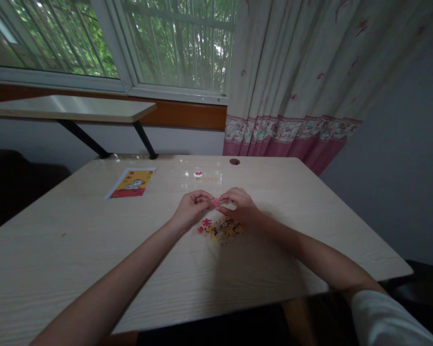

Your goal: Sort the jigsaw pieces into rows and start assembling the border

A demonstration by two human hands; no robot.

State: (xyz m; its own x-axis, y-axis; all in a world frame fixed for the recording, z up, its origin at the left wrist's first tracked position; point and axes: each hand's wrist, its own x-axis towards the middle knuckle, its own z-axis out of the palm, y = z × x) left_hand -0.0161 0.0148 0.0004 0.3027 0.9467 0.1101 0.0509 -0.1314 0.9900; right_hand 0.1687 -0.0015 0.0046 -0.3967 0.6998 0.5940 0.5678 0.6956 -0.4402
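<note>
pale sleeve (386, 317) is seen nearest, at right; both forearms (119, 278) are extended over the table (173, 293). pink piece (216, 203) is held midway between left hand (192, 209) and right hand (241, 205), neither nearer; its long axis cannot be made out. by both, thumb and fingers are pinched onto it. loose pieces (224, 230) are heaped just nearer.
</note>
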